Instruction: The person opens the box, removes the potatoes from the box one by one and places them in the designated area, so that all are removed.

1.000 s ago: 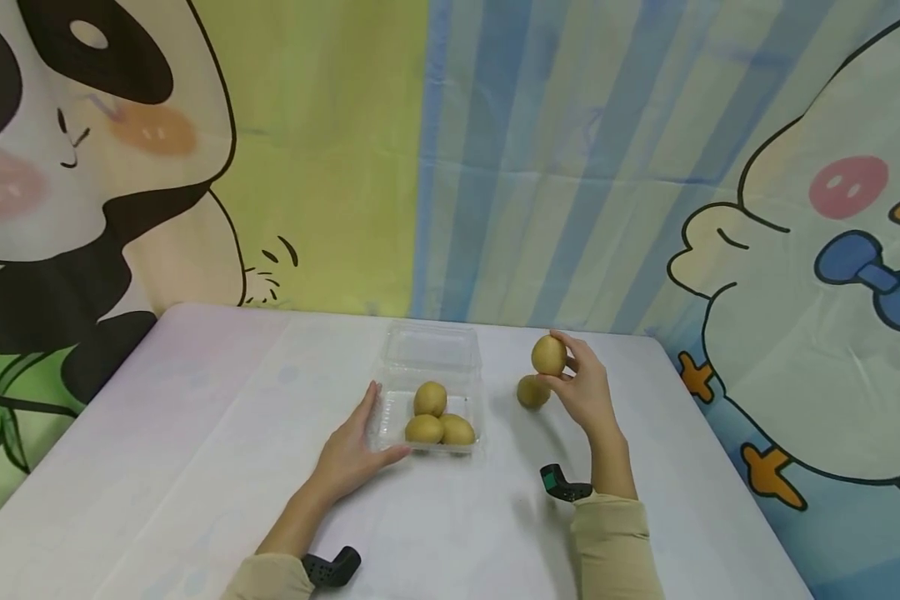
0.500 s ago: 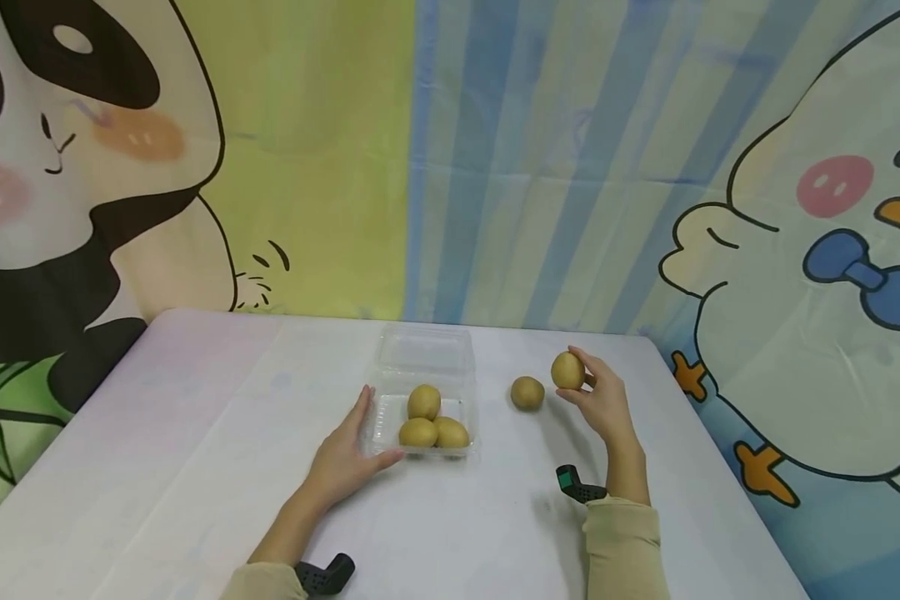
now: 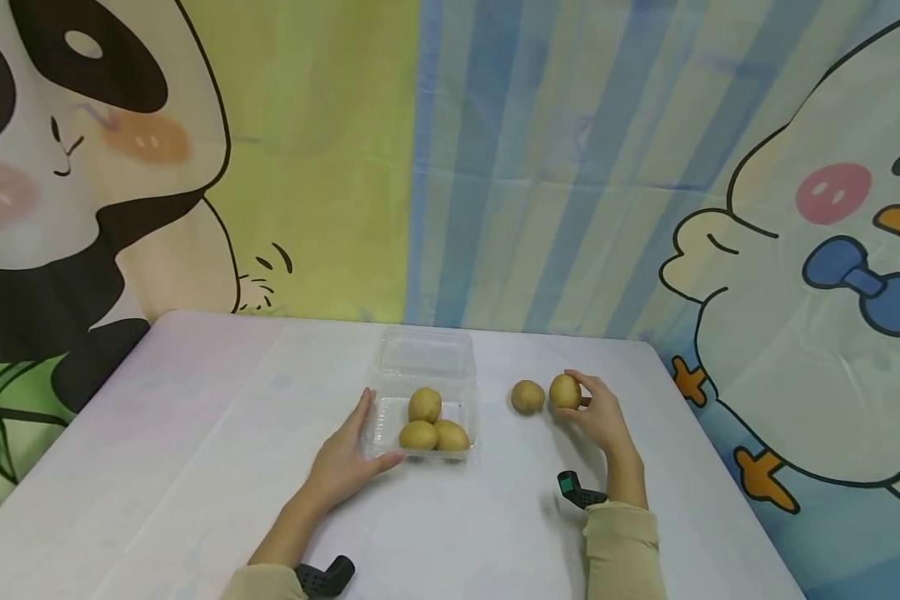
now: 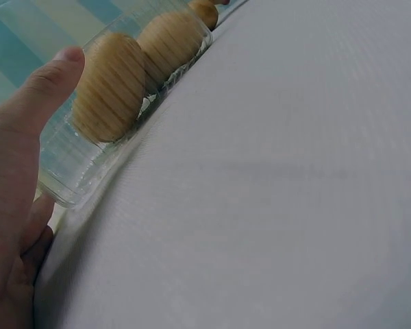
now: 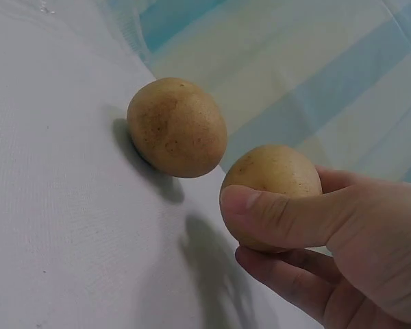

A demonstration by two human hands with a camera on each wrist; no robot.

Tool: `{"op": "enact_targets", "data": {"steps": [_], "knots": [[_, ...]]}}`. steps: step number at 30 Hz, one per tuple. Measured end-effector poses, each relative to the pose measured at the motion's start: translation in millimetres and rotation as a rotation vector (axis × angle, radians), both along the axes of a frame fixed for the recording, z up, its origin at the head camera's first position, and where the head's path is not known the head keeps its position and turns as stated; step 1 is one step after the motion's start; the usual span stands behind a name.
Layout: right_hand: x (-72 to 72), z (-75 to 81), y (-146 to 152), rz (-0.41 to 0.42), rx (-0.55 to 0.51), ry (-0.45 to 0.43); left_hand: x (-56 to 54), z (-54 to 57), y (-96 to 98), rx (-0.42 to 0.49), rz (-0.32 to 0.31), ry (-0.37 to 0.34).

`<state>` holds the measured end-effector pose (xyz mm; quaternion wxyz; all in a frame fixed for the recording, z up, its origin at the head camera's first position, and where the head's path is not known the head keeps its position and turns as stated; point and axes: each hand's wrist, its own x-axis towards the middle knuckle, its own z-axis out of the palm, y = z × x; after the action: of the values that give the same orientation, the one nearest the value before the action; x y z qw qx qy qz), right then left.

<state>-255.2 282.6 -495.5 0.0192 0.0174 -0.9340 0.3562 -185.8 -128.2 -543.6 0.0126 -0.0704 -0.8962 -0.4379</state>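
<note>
Cartoon-print backdrop [image 3: 330,167], white-covered table [image 3: 457,533] | left hand [image 3: 345,467] spread against clear clamshell [image 3: 426,354], three potatoes [image 3: 424,404] inside | right hand [image 3: 602,418] pinches fourth potato [image 3: 565,392] just beside loose potato [image 3: 527,397] | tip: light, steady pinch; avoid nudging neighbour into rolling

Table Surface and Items Resting on It

The table [image 3: 157,475] has a white top with a faint pink tint toward the far left. Its far corners are rounded, and the sides spread apart toward the viewer. The left wrist view shows a fine surface texture.

Item 1: one clear plastic container [image 3: 387,422], near the middle of the far half. Its tray sits on the surface; its lid [image 3: 426,356] is folded back toward the far edge. Whether the lid touches the surface cannot be determined.

Item 2: one yellow-brown potato [image 3: 527,397], right of the container and apart from it. Dark blemishes mark its skin.
</note>
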Motion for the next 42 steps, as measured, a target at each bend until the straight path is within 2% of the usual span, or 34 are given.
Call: {"op": "enact_targets", "data": {"steps": [6, 21, 35, 42], "knots": [[2.6, -3.5, 3.6, -0.018, 0.023, 0.000, 0.4, -1.5, 1.7, 0.003, 0.001, 0.003], [-3.5, -4.6, -1.1, -0.036, 0.050, -0.043, -1.5, 0.4, -1.3, -0.007, 0.008, 0.010], [-1.6, -6.0, 1.0, -0.088, -0.029, -0.128, -2.7, -1.3, -1.5, -0.003, 0.000, 0.014], [-1.4, -5.5, 0.2, -0.094, -0.056, -0.138, -2.5, -1.5, -1.7, -0.009, -0.007, 0.006]]}}
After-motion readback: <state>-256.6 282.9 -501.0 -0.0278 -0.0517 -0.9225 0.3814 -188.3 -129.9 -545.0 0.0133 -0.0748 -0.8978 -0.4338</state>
